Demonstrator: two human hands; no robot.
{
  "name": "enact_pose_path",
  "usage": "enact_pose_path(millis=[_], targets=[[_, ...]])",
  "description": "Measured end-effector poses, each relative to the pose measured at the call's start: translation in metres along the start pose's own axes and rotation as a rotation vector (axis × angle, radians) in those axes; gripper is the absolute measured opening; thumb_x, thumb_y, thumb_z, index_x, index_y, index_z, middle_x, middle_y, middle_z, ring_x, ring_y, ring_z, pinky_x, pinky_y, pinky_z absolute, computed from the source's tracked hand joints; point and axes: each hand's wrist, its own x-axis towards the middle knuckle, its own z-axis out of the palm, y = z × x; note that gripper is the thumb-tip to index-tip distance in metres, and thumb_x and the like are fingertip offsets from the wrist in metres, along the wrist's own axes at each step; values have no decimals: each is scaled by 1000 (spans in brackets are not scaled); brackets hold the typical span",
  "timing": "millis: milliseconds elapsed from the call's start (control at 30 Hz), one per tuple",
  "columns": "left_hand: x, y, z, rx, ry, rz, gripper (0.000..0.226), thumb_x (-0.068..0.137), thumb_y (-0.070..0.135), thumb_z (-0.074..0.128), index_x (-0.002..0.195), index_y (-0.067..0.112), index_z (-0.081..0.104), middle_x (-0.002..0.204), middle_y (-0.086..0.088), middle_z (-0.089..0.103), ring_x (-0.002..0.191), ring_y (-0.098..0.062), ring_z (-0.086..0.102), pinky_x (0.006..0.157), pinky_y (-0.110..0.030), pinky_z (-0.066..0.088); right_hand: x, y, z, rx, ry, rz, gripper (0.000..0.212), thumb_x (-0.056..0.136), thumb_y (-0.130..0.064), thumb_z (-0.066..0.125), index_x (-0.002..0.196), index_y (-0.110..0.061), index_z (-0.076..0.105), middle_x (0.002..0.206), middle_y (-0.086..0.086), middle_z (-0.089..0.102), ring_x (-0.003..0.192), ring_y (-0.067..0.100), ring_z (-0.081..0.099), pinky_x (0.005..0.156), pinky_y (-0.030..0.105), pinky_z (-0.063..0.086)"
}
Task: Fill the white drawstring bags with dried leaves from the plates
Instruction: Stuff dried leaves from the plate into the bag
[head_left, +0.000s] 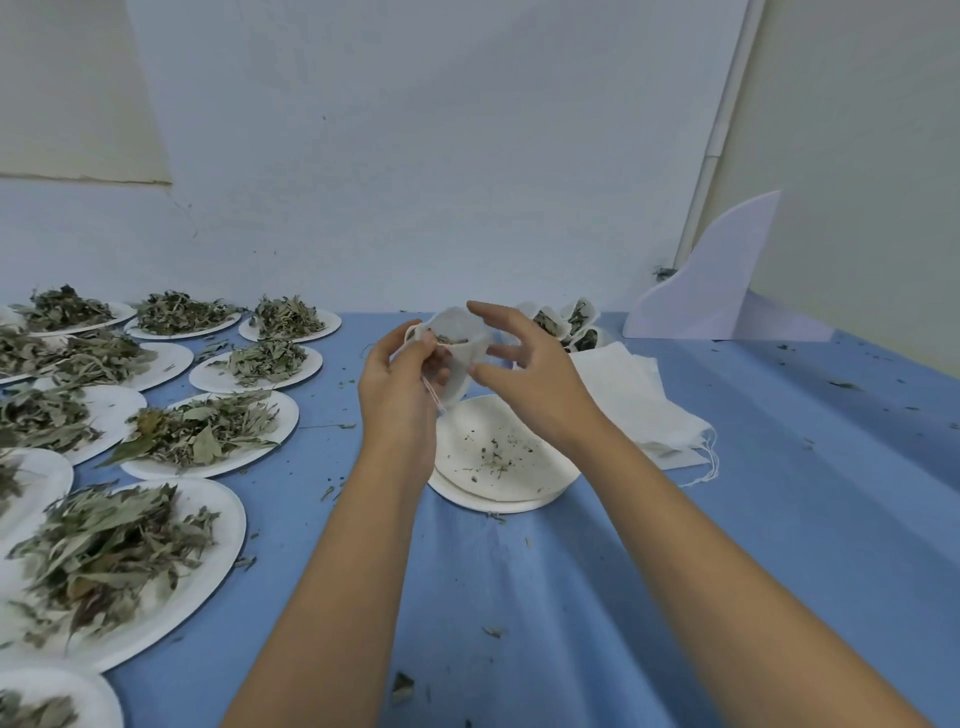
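Cloth made the small white drawstring bag (461, 359) look soft and light. The left hand (400, 384) pinched its rim, the best hold; the right hand (530, 374) hung open, empty.

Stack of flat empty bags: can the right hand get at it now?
Probably yes. The right hand is open right beside the stack of flat empty bags, with nothing between them; the left hand pinches the open bag.
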Motion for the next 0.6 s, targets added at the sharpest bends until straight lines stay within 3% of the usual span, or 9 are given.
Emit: enact_pose_path(millis=[67, 167, 267, 300, 367, 467, 533, 600], targets=[[-1, 2, 4, -93, -38, -10, 20, 92, 3, 56, 112, 3, 53, 63, 0, 63, 54, -8, 58, 51, -18, 47, 2, 1, 1, -86, 96, -66, 35, 88, -8, 59, 117, -26, 65, 115, -16, 61, 93, -2, 60, 79, 5, 45], [-1, 6, 5, -78, -47, 5, 18, 95, 17, 57, 109, 8, 52, 67, 0, 65, 60, -11, 62, 52, -20, 48, 12, 0, -1, -117, 278, -84, 18, 88, -8, 61, 100, -13, 74, 90, -7, 70, 74, 2, 61, 74, 15, 48], [3, 10, -3, 2, 88, -9, 10, 96, 25, 54, 100, 16, 54, 60, 3, 63, 55, -12, 60, 48, -18, 46, 26, 1, -8, -180, 425, -29, 15, 89, -14, 60, 96, -16, 74, 80, -7, 67, 70, 9, 60, 71, 12, 46], [3, 11, -5, 17, 133, -32, 9, 97, 24, 52, 95, 15, 55, 61, 1, 62, 52, -12, 59, 46, -17, 44, 29, 1, -10, -193, 449, -13, 16, 89, -15, 59, 95, -19, 73, 81, -9, 67, 72, 10, 60, 70, 17, 49], [3, 8, -8, 93, 173, -119, 21, 98, 26, 48, 87, 11, 58, 65, -2, 61, 48, -12, 60, 42, -16, 44, 32, 2, -13, -160, 454, -15, 17, 88, -11, 57, 90, -20, 72, 81, -14, 66, 76, 12, 63, 66, 29, 51], [4, 0, -3, 166, 77, -303, 43, 97, 43, 46, 90, 4, 61, 79, -10, 69, 56, -19, 69, 46, -21, 52, 28, 7, -14, -93, 355, -68, 23, 85, -3, 54, 86, -18, 71, 80, -13, 68, 76, 16, 67, 69, 34, 54], [8, -2, 5, 140, 9, -391, 50, 93, 53, 48, 98, 4, 59, 92, -15, 70, 66, -26, 72, 50, -26, 56, 23, 15, -13, -101, 261, -109, 25, 81, 1, 54, 82, -18, 71, 80, -12, 69, 75, 7, 65, 70, 24, 52], [15, -5, 14, 196, -15, -388, 44, 92, 50, 53, 102, 7, 59, 98, -16, 69, 69, -27, 72, 54, -28, 58, 18, 25, -14, -116, 216, -142, 23, 77, 0, 54, 77, -17, 71, 80, -9, 69, 74, 2, 62, 70, 15, 49]])
